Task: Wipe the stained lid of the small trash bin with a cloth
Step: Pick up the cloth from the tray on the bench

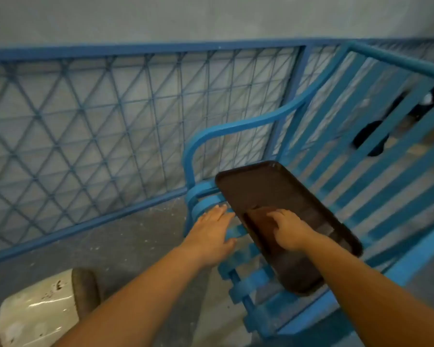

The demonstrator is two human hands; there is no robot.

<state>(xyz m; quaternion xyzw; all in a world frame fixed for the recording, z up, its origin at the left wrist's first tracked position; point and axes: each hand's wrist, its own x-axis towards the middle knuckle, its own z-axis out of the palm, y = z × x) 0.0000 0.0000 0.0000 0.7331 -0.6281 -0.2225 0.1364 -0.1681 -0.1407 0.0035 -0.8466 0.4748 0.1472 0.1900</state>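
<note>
- The dark brown lid [281,196] is laid flat on the slatted seat of a blue bench [398,196], which serves as the worktop; no bin body is clearly connected with it.
- A brown cloth [259,222] is pressed on the lid under the right hand [290,230], whose fingers are spread flat on the cloth and not closed around it.
- The left hand [214,232] is released, palm down, just beside the lid's left edge and above the seat slats; whether it touches the lid cannot be told.
- For a good wipe, even pressure is probably needed, with strokes led along the lid's length, while the rim is steadied by the left hand so the lid does not slide on the slats.
- The long axis of the lid runs from the near right to the far left, along the bench seat, with the broad face turned upward.
- A white container [38,309] stands on the floor at the lower left, well apart.
</note>
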